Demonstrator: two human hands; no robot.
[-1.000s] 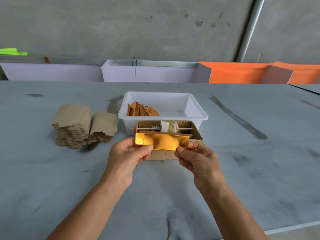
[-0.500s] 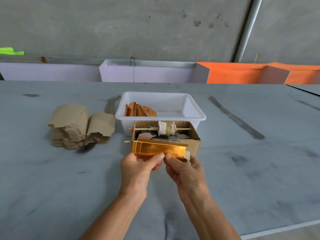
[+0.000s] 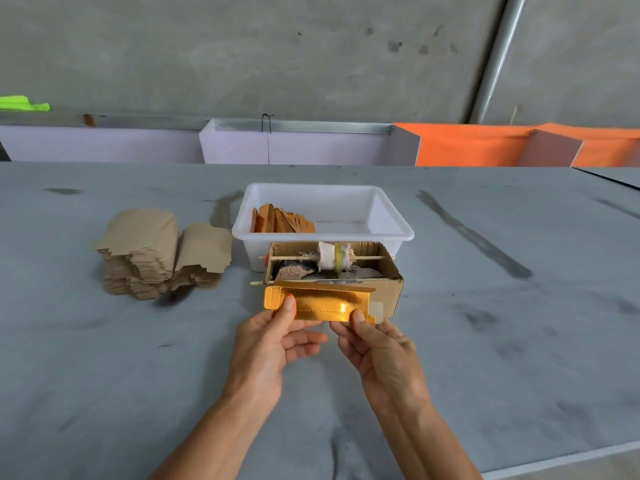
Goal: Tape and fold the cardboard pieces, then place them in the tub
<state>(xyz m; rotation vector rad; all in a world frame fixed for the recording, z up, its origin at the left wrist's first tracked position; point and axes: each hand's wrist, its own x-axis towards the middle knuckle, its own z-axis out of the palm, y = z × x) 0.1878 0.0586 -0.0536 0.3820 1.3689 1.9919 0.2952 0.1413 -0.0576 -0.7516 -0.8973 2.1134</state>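
Both hands pinch one gold cardboard piece (image 3: 318, 304) at its lower edge, the left hand (image 3: 273, 344) toward its 9 o'clock end, the right hand (image 3: 377, 348) toward 3 o'clock; it is held just in front of the tape box (image 3: 388, 289); the white tub (image 3: 398, 230) at 12 o'clock already has several folded pieces (image 3: 282, 221) leaning inside; a tall stack of flat blanks (image 3: 152, 254) waits at 10 o'clock on the surface (image 3: 104, 375); I judge most of the work is left.

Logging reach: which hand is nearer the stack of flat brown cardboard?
Left. The left hand is right of the stack and nearer; the right hand lies farther right.
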